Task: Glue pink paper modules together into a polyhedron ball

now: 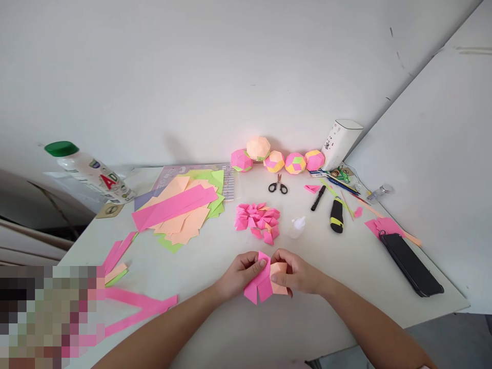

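Over the front of the table, my left hand (240, 277) pinches a folded pink paper piece (258, 287) with its thumb on top. My right hand (298, 274) is closed on a folded peach paper piece (279, 287), which touches the pink one at its right side. Whether the two pieces are joined, I cannot tell. Just beyond my hands lies a pile of small folded pink paper pieces (257, 218), a few of them peach. A small translucent bottle (297, 227) stands to the right of this pile.
Several faceted paper balls (274, 161) line the wall. Scissors (278, 185), a black pen (318, 199), a utility knife (336, 215) and a black phone (413, 264) lie on the table (207, 277). At left are paper sheets (180, 205), pink strips (134, 297) and a green-capped bottle (92, 174).
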Demonstrator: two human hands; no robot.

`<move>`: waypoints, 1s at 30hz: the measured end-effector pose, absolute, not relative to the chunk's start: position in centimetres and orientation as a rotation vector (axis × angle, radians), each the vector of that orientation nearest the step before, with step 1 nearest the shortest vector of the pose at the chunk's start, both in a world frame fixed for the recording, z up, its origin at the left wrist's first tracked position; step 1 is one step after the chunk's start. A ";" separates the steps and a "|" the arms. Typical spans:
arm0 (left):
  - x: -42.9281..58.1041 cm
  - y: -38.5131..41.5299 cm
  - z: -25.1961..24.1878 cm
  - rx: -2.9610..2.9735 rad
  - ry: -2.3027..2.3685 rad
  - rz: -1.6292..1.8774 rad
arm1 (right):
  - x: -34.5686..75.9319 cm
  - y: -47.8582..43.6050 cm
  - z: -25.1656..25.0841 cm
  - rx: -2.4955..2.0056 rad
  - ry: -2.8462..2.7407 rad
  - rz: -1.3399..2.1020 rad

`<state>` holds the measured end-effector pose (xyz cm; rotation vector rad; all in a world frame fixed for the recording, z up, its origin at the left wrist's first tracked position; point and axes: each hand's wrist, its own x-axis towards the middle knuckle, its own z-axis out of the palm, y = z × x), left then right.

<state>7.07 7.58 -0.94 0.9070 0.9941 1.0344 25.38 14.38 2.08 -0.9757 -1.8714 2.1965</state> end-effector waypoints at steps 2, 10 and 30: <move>6.9 7.6 -1.0 0.872 0.986 1.029 | 25.5 14.7 2.1 -0.951 -1.816 2.291; 6.7 7.8 -1.0 0.899 1.015 0.962 | 25.5 15.3 1.7 -0.947 -1.740 2.314; 6.0 8.0 -0.8 0.964 0.838 0.805 | 25.2 15.2 1.6 -0.997 -1.816 2.302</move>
